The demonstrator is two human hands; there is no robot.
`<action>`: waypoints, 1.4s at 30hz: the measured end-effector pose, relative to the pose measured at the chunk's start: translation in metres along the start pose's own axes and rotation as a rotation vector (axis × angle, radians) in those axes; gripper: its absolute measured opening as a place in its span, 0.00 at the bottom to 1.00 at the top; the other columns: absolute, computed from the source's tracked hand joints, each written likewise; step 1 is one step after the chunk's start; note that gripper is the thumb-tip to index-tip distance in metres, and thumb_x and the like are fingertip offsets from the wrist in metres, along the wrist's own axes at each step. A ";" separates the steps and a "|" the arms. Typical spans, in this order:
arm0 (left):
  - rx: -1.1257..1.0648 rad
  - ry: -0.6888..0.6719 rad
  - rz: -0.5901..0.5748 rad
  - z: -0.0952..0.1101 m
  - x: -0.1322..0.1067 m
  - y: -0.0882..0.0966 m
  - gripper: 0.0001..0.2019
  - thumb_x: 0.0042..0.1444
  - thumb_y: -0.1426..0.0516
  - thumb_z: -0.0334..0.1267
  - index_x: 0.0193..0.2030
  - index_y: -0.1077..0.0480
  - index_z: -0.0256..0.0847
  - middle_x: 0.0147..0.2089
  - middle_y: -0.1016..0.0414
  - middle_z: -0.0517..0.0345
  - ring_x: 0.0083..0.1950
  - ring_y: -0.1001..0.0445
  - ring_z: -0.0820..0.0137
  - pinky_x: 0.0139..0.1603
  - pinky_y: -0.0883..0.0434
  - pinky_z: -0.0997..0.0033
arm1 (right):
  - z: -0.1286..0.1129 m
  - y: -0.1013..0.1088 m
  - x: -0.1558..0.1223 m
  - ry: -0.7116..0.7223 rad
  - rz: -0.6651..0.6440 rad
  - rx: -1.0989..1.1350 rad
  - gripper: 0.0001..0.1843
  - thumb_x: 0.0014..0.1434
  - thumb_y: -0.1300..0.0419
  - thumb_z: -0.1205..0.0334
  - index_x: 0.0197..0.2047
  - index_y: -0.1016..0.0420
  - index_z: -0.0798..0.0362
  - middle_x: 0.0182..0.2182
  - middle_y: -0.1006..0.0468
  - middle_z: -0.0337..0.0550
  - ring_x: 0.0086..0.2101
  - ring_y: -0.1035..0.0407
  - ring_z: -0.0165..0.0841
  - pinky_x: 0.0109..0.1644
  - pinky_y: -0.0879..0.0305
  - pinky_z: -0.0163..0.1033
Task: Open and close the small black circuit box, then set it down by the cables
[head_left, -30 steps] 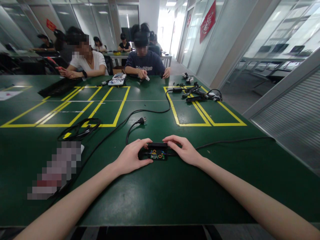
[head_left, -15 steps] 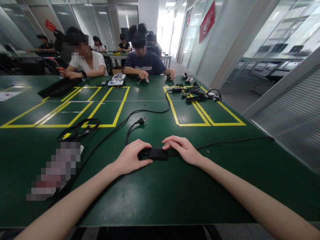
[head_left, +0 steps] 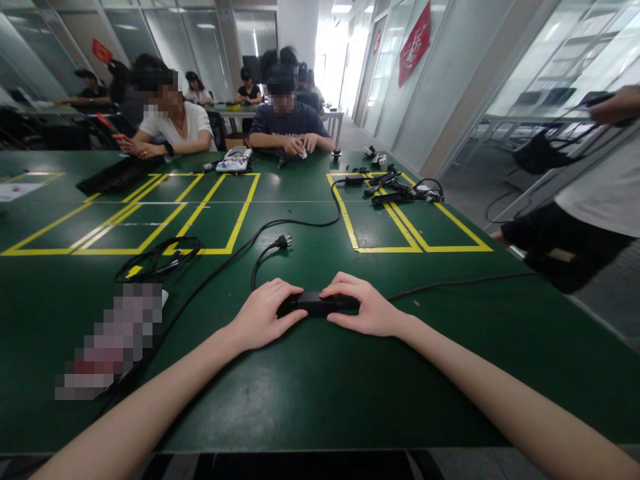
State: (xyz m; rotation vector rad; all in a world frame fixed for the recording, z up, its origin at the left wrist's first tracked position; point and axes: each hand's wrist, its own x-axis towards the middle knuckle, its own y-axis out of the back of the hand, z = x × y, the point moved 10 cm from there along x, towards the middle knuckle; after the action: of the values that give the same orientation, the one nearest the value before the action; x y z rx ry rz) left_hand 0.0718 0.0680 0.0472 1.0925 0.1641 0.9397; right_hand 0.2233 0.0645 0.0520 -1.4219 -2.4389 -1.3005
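A black power adapter (head_left: pixel 316 304) lies on the green table (head_left: pixel 320 387) in front of me, its case closed. My left hand (head_left: pixel 265 312) grips its left end, fingers curled over the top and thumb along the front. My right hand (head_left: pixel 364 308) presses on its right end with fingers wrapped over it. A black cable (head_left: pixel 465 283) runs from the adapter to the right. A second cable (head_left: pixel 260 257) curls away from my left hand and ends in a plug (head_left: pixel 285 241).
Yellow tape boxes (head_left: pixel 395 220) mark the table. A coiled black cable (head_left: pixel 157 259) lies at left, and more adapters and cables (head_left: pixel 400 190) sit at far right. Two people sit across the table. Another person (head_left: pixel 590 193) stands at the right edge.
The adapter showed an open circuit board, then its black lid went on. Both my hands have now closed in over its ends. A person has appeared at the right.
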 end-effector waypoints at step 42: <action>-0.041 -0.161 0.095 0.028 -0.001 -0.002 0.17 0.70 0.41 0.49 0.56 0.26 0.39 0.49 0.20 0.47 0.49 0.24 0.59 0.49 0.24 0.58 | -0.069 -0.017 -0.013 0.596 0.139 -0.678 0.12 0.74 0.46 0.68 0.42 0.21 0.55 0.49 0.16 0.52 0.52 0.22 0.40 0.50 0.20 0.44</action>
State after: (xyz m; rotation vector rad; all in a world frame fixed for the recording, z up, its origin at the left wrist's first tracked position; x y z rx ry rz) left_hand 0.0872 0.0482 0.0589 1.1408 -0.0397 0.9313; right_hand 0.1935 0.0054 0.0806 -1.0179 -1.5541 -2.2306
